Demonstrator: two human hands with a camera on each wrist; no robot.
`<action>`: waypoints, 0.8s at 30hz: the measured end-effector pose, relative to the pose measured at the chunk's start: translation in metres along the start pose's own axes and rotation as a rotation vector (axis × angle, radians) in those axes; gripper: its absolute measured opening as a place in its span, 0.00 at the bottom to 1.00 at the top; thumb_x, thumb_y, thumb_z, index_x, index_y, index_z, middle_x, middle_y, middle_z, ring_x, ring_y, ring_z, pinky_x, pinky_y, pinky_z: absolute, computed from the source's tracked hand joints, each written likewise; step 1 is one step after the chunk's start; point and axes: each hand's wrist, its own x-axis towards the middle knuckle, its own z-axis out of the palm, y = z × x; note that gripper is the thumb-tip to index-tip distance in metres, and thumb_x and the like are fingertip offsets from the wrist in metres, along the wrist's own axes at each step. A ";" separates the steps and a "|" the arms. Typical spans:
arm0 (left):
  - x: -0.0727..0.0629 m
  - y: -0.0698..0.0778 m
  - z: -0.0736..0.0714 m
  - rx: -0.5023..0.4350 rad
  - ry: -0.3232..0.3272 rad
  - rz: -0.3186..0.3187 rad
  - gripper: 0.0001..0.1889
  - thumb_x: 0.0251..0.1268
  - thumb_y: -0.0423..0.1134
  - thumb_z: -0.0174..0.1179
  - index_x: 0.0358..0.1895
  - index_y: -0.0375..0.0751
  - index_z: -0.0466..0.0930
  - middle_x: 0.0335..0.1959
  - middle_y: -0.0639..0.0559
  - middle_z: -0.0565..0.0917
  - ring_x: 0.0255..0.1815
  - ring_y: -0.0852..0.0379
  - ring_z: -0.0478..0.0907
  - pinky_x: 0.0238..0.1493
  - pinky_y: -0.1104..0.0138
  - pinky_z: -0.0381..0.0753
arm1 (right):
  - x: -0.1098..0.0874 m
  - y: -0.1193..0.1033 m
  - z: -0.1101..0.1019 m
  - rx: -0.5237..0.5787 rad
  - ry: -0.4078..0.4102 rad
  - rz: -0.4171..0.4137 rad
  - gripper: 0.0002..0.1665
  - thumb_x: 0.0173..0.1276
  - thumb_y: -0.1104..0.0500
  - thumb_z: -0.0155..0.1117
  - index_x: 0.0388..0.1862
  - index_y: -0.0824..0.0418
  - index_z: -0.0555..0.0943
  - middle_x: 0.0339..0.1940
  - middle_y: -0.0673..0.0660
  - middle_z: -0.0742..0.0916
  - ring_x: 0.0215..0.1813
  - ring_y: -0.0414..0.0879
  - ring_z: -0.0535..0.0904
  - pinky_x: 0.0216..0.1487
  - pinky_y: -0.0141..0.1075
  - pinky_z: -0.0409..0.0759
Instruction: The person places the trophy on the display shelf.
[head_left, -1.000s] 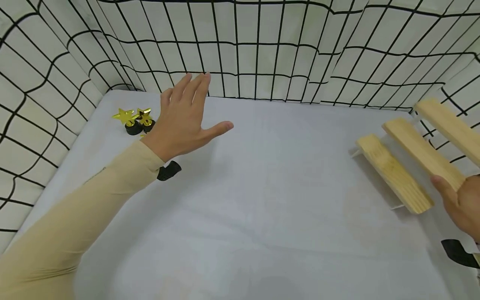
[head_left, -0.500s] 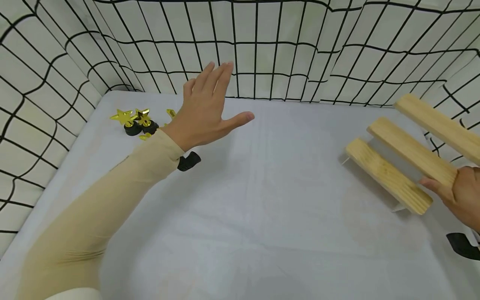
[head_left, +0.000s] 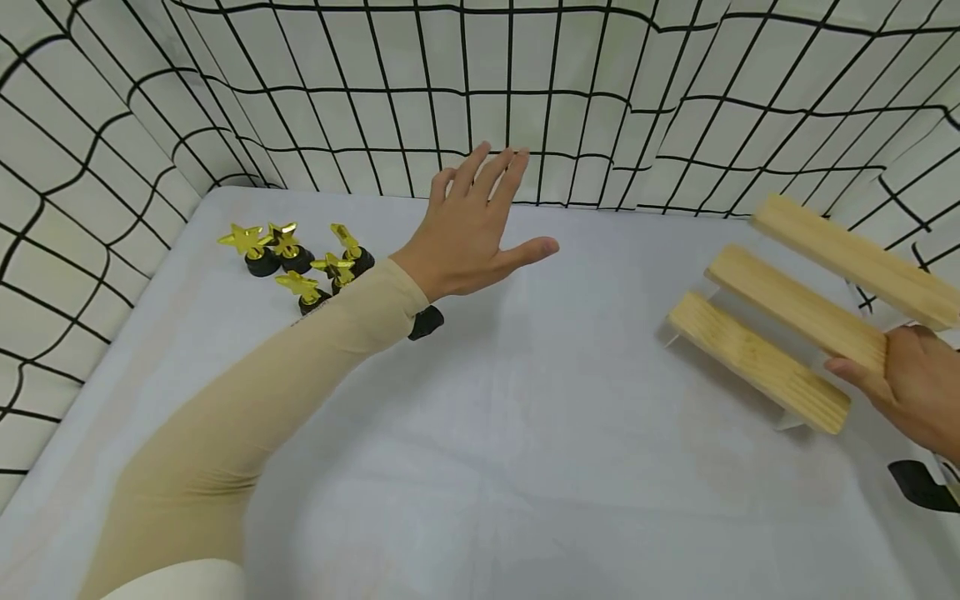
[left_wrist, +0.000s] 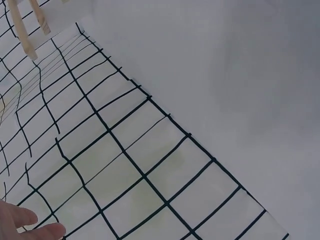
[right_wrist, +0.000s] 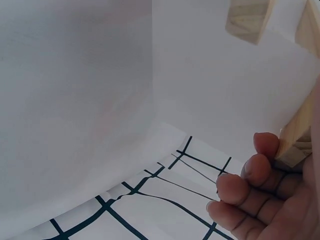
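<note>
A three-tier display rack of pale wooden boards (head_left: 795, 304) on thin, clear-looking supports stands at the right of the head view, turned at a slant. My right hand (head_left: 915, 383) grips it at the near right end of the middle board, thumb along the side; in the right wrist view curled fingers (right_wrist: 257, 172) lie around a board end (right_wrist: 297, 137). My left hand (head_left: 476, 225) is held out over the back middle of the table, fingers straight and spread, holding nothing. Several gold star trophies (head_left: 300, 286) on black bases stand to its left, one partly behind the sleeve.
A white cloth covers the table (head_left: 570, 467). Black wire grid panels (head_left: 510, 92) with white sheeting behind them rise along the back, left and right edges. My left forearm (head_left: 247, 433) crosses over the left part of the table.
My left hand has swept rightward, uncovering more of the star trophies. The rack has shifted left and turned somewhat along with my right hand.
</note>
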 end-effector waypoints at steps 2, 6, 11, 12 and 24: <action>0.004 0.004 0.003 0.000 -0.008 -0.001 0.54 0.70 0.79 0.39 0.86 0.53 0.29 0.88 0.52 0.43 0.90 0.47 0.31 0.86 0.43 0.44 | 0.002 -0.002 -0.001 0.006 -0.036 -0.009 0.52 0.74 0.27 0.52 0.41 0.82 0.70 0.20 0.63 0.72 0.18 0.49 0.66 0.17 0.32 0.57; 0.011 0.013 0.010 0.009 -0.025 0.007 0.55 0.69 0.80 0.38 0.85 0.53 0.28 0.88 0.53 0.42 0.90 0.48 0.30 0.86 0.44 0.44 | 0.005 -0.007 -0.001 0.025 -0.072 -0.040 0.51 0.75 0.28 0.53 0.42 0.82 0.69 0.21 0.61 0.70 0.20 0.49 0.65 0.20 0.32 0.58; 0.019 0.024 0.018 0.038 -0.037 0.040 0.55 0.68 0.81 0.38 0.86 0.52 0.30 0.88 0.53 0.44 0.90 0.48 0.32 0.86 0.45 0.46 | 0.010 -0.013 0.000 0.028 -0.044 -0.135 0.48 0.76 0.32 0.57 0.43 0.82 0.70 0.23 0.61 0.71 0.22 0.50 0.66 0.23 0.33 0.59; 0.021 0.026 0.020 0.042 -0.038 0.047 0.55 0.68 0.81 0.37 0.86 0.52 0.30 0.88 0.53 0.44 0.90 0.48 0.32 0.86 0.45 0.46 | 0.011 -0.013 0.000 0.024 -0.039 -0.155 0.47 0.76 0.33 0.57 0.42 0.82 0.71 0.23 0.61 0.71 0.22 0.49 0.65 0.23 0.33 0.60; 0.034 0.056 0.041 0.068 -0.097 0.123 0.57 0.66 0.83 0.37 0.85 0.54 0.26 0.88 0.53 0.43 0.90 0.49 0.33 0.87 0.45 0.44 | 0.023 -0.029 -0.003 0.025 -0.096 -0.219 0.46 0.71 0.36 0.66 0.52 0.81 0.70 0.27 0.59 0.72 0.28 0.49 0.68 0.28 0.35 0.65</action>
